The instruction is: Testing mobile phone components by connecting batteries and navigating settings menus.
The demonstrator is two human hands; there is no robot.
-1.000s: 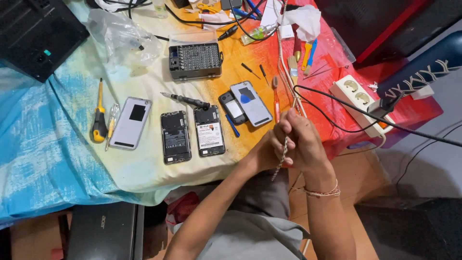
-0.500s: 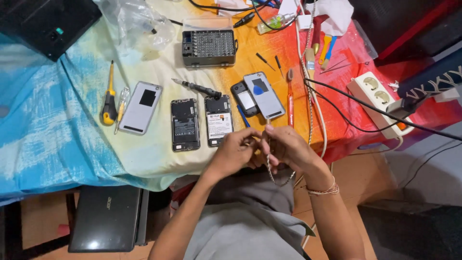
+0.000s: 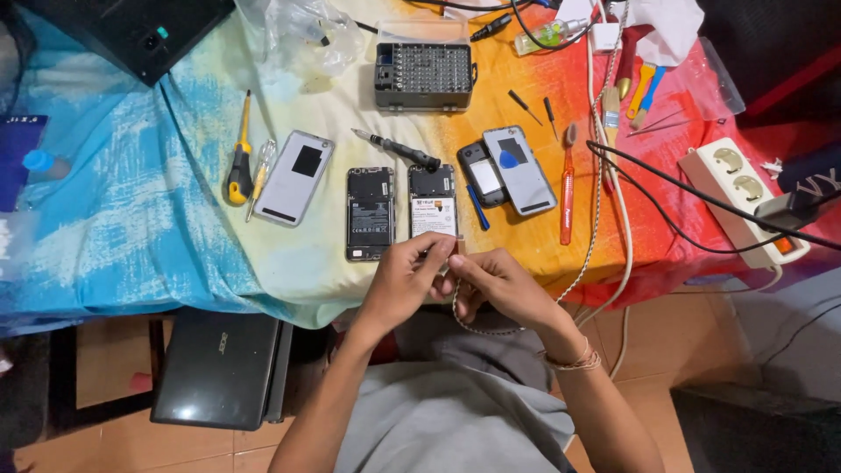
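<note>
While both hands meet at the near table edge, the left hand (image 3: 405,282) and right hand (image 3: 495,285) pinch a thin braided cord (image 3: 473,326) between fingertips, fingers closed on it and the two hands touching. The cord loops down below the hands, over the person's lap; what sits at the pinched tip is too small to tell. Just above the hands, two opened phones lie side by side: a dark phone (image 3: 369,213) with its back off, and a second phone (image 3: 433,203) showing a white-labelled battery. The left fingertips are just beside the second phone's lower edge.

Left of these lies a silver phone (image 3: 294,178), face up and tilted, next to a yellow screwdriver (image 3: 239,159). A black driver (image 3: 396,149) lies angled above the open phones. A bit case (image 3: 424,76), open, sits further back. Right of the open phones, a small phone (image 3: 480,173) leans against a grey back cover (image 3: 519,169), with a red brush (image 3: 567,186) beside them. A white power strip (image 3: 745,200) sits at the right edge, cables crossing the table cloth (image 3: 131,219). A closed laptop (image 3: 219,368) rests under the table, left of the person's knees.
</note>
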